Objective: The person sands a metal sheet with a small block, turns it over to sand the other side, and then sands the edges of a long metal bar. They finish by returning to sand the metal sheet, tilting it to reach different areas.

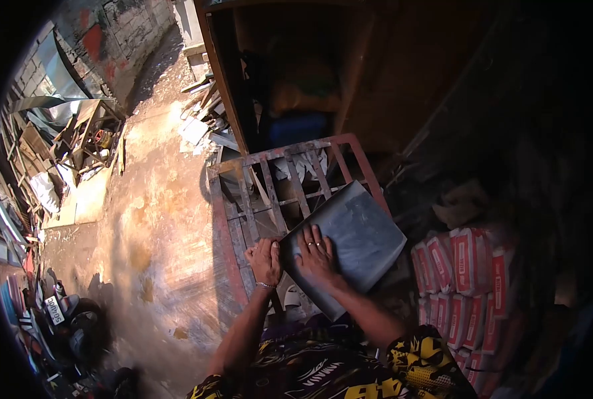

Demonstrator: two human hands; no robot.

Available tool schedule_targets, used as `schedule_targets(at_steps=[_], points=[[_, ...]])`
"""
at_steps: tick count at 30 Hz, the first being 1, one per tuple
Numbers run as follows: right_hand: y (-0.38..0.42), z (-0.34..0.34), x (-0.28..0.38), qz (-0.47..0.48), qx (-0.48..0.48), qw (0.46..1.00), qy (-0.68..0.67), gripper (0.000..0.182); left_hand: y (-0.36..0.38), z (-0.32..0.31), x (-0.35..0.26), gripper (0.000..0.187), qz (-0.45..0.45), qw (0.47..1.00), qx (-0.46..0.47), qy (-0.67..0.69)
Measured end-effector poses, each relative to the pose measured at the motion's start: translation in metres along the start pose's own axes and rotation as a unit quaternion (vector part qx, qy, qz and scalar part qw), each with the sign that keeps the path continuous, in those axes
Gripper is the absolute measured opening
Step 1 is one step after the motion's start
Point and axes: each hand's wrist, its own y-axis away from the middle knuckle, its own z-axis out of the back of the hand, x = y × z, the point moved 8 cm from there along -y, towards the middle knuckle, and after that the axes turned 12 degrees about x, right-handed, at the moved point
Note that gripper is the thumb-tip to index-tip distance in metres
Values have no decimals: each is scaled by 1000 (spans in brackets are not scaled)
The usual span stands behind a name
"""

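Note:
A grey sheet-metal panel (366,233) with a bent-up edge lies tilted across a slatted metal frame (270,193) in front of me. My right hand (318,256) rests flat on the panel's face, fingers stretched out, with rings on them. At the panel's left edge, my left hand (265,261) has its fingers curled closed against the rim; the underside of this grip is hidden. A bracelet circles the left wrist. The frame has worn red paint on its outer bars, and the panel covers much of its right side.
Red-and-white packed bags (469,286) are stacked at the right. Behind the frame stands a dark wooden cabinet (226,80). Scrap wood (77,143) is piled at the far left, above a parked motorcycle (77,326). A sunlit concrete path (157,199) runs along the left.

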Motion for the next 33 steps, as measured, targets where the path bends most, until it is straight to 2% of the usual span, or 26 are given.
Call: schedule_targets(at_steps=[2,4,6,8,10,11,14,16,18,20,21,24,26,28,29,30,32,33], points=[[24,-27,18,157,111,979,69,62,1,-1,6,21,0,1000,4,-1],[13,13,-9,80,44,996,6,60,1,-2,9,21,4,1000,9,1],[-7,37,-53,-77,-24,997,16,59,3,0,13,22,1,1000,13,12],[-2,31,-40,-67,-67,995,41,59,5,-2,13,23,-14,999,20,33],[17,4,22,93,14,995,18,55,5,2,17,25,-34,996,62,48],[26,-31,30,181,109,976,41,53,7,2,19,26,-43,994,85,56],[13,15,4,141,30,989,30,53,7,12,14,28,-35,985,120,123],[1,28,-28,11,-13,1000,12,54,7,9,16,27,-43,988,108,99],[8,19,-16,-25,-24,999,-11,53,8,3,19,25,-42,991,110,56],[38,-27,30,178,151,970,64,55,12,-1,21,24,-50,992,93,71],[47,-35,27,194,141,969,53,56,16,-5,21,23,-55,991,89,79],[9,19,-18,63,49,997,9,57,8,2,22,22,-40,990,109,81],[-3,27,-64,-75,-60,993,70,59,9,1,22,22,-38,992,98,74],[5,19,-31,-32,-26,999,24,60,14,-4,19,22,-41,993,89,71],[12,1,-2,48,23,998,-20,60,13,-5,17,22,-48,993,79,68],[29,-6,25,147,42,988,-4,60,13,-2,16,22,-55,994,71,63],[30,-15,26,220,60,973,47,60,11,2,17,23,-57,994,72,57],[19,1,4,136,31,989,40,59,11,4,16,23,-50,994,81,56]])
